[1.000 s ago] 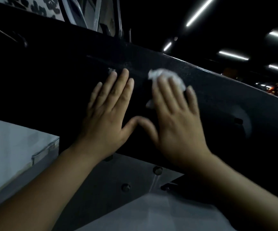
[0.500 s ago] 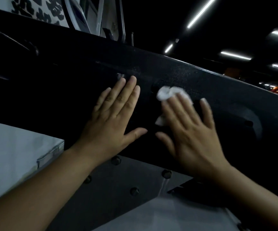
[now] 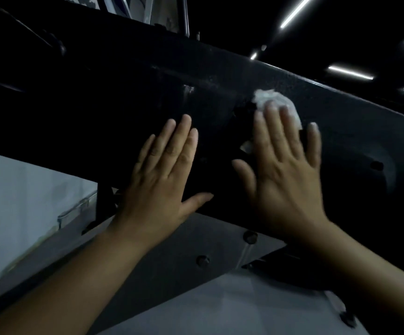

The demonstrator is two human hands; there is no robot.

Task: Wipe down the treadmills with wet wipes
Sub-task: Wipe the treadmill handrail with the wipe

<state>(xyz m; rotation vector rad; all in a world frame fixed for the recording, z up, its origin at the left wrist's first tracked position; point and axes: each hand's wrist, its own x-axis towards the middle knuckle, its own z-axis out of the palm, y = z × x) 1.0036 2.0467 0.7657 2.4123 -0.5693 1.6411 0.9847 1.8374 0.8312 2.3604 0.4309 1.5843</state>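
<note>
Pressing a crumpled wet wipe against a treadmill's black side panel, a person's right hand lies flat, fingers straight, the wipe under its fingertips. Just beside it, the left hand rests open and empty on the panel, apparently bracing. No lettering is readable.

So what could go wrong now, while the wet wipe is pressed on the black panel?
1. The right hand only presses the wet wipe with straight fingers, so it could slip out.
2. The dark gap in the black treadmill panel beside the wipe might snag it.
</note>
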